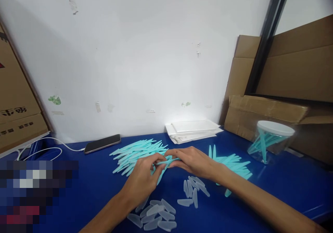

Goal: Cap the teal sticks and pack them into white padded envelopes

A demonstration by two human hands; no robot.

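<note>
Blue counter against a white wall; both hands, left and right, pinched a slim turquoise piece between fingertips, each grip closed, beside the left turquoise pile, above frosted pieces.

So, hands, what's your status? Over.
Left hand, right hand: both on a slim turquoise piece. Turquoise pile close behind; translucent pieces in front. Nothing visibly blocking.

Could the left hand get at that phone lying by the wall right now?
Probably yes, once free: the left hand is pinching a teal piece. The phone lies farther back, to the left of the teal pile, and nothing seems to block a path around the pile's left edge.
</note>
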